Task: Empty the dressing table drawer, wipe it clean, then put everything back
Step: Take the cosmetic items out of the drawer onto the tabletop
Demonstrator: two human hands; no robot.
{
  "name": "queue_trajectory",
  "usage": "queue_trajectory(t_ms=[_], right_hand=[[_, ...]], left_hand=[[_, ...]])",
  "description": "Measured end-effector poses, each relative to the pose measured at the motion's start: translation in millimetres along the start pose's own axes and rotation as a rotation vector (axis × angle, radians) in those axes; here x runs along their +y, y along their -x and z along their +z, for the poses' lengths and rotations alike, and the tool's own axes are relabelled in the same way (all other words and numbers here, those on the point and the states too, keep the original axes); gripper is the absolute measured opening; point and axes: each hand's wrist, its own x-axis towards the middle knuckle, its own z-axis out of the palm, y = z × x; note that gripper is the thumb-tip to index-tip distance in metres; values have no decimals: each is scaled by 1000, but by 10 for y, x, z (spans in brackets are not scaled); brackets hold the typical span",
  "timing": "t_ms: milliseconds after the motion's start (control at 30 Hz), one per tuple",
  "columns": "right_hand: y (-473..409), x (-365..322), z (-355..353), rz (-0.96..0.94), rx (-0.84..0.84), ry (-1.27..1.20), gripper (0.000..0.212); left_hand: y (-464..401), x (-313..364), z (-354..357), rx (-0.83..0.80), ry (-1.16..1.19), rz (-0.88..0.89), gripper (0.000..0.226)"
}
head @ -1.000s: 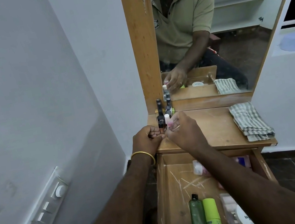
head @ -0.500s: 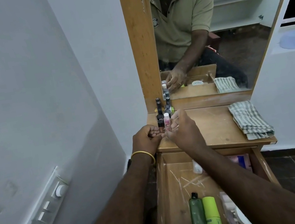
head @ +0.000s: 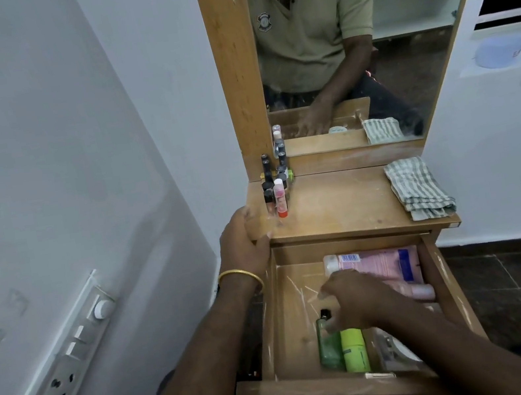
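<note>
The left grip (head: 242,240) clasps the desk's (head: 333,205) front-left corner, likely for steadiness, while the right grip (head: 353,299), fingers curling, reaches for the green bottle (head: 327,345) at the open drawer's (head: 278,326) front edge.

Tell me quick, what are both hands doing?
Left hand: holds the dressing table corner.
Right hand: reaching over the green bottle; grip unclear.
</note>
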Motion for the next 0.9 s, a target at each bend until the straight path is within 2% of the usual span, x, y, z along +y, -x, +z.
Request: queue_trajectory(t_ms=[133, 367, 500, 633, 767, 900], right_hand=[[18, -50, 91, -26, -91, 136, 76], [-3, -76, 118, 21, -55, 37, 70], [-9, -50, 111, 22, -33, -89, 40], [-4, 5, 92, -11, -5, -324, 16], [35, 62, 52, -61, -11, -494, 17], [48, 75, 26, -104, 11, -536, 12]], left_hand=[[254, -77, 59, 51, 4, 68, 55], [464, -118, 66, 33, 12, 156, 45], [513, -104, 64, 11, 25, 172, 39], [566, -98, 68, -26, 72, 187, 28], [610, -152, 56, -178, 161, 151, 13], [626, -226, 26, -374, 156, 131, 12]])
